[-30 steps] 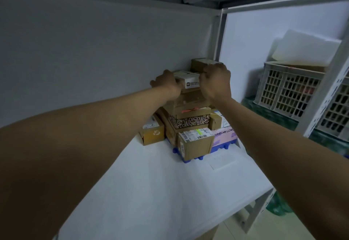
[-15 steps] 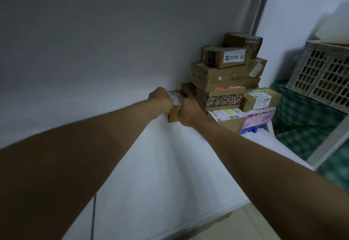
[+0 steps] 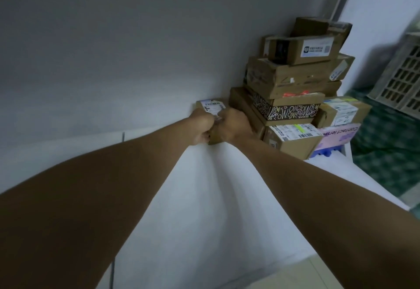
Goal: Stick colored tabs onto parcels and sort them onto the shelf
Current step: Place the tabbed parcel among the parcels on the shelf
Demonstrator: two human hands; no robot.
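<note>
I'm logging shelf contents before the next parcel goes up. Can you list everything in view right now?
small parcel: one, brown with white label, on the shelf left of the stack, held by both hands
stacked parcels: about nine, mostly brown, one pink, one with black patterned band, back right corner
shelf: one, white surface
blue tray: one, partly hidden under the stack
crate: one, pale lattice, far right
left hand: one, grips the small parcel's left side
right hand: one, grips its right side
</note>
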